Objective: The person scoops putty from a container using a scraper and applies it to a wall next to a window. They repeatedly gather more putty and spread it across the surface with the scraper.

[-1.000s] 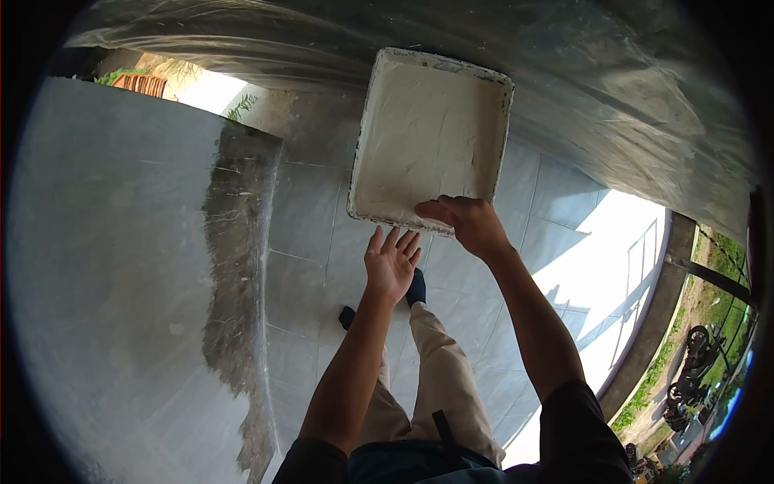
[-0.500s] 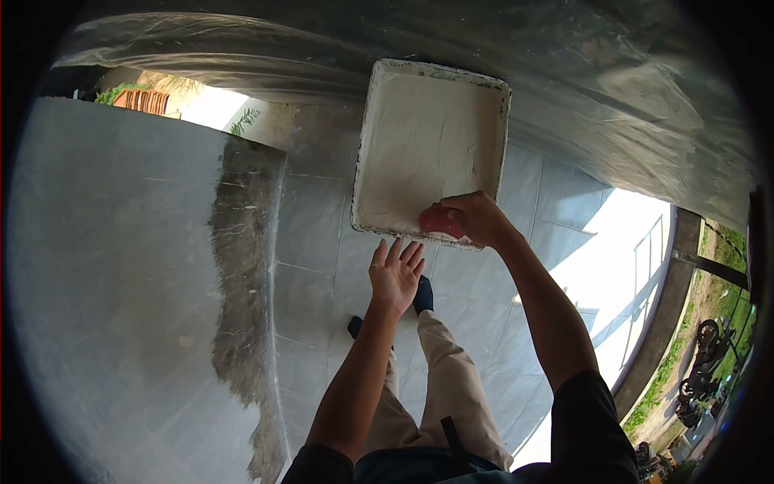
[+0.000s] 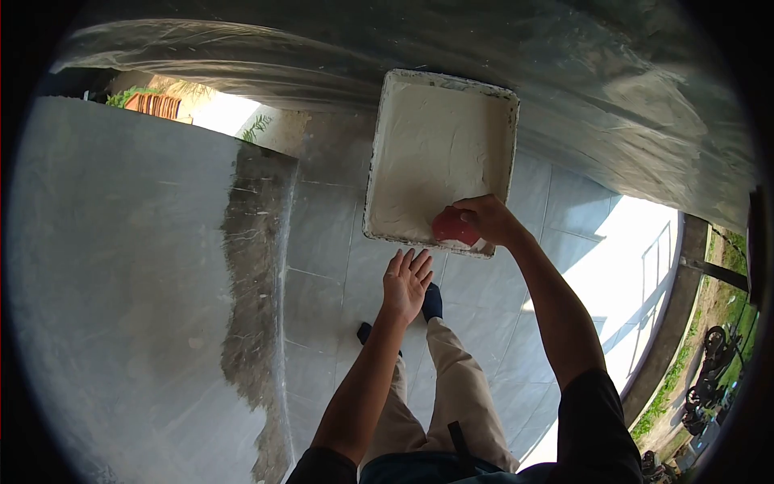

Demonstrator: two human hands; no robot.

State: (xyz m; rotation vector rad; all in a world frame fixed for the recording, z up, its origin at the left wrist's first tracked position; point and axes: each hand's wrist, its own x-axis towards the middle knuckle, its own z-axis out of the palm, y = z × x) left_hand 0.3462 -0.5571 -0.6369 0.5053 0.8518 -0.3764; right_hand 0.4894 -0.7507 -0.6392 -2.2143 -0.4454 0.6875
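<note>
Pinched in my right hand (image 3: 493,219) is a red scraper (image 3: 455,228) with some white paste along its lower edge. It is at the near right corner of a shallow tray (image 3: 373,169), whose rim is crusted with dried material. Creamy white paste (image 3: 439,137) coats the inside of the tray. My left hand (image 3: 406,284) is palm up with its fingers spread, just below the tray's near rim, and holds nothing.
A grey coated wall (image 3: 121,266) with a dark, rough-edged strip (image 3: 254,282) rises on the left. Plastic sheeting (image 3: 629,105) hangs beyond the tray. Beneath me are grey floor tiles (image 3: 314,306); motorcycles (image 3: 713,347) stand outside at the far right.
My view has shifted slightly, so the tray and both hands appear a little lower and further right. The red scraper stays at the tray's near edge, its broad face now turned more toward me.
</note>
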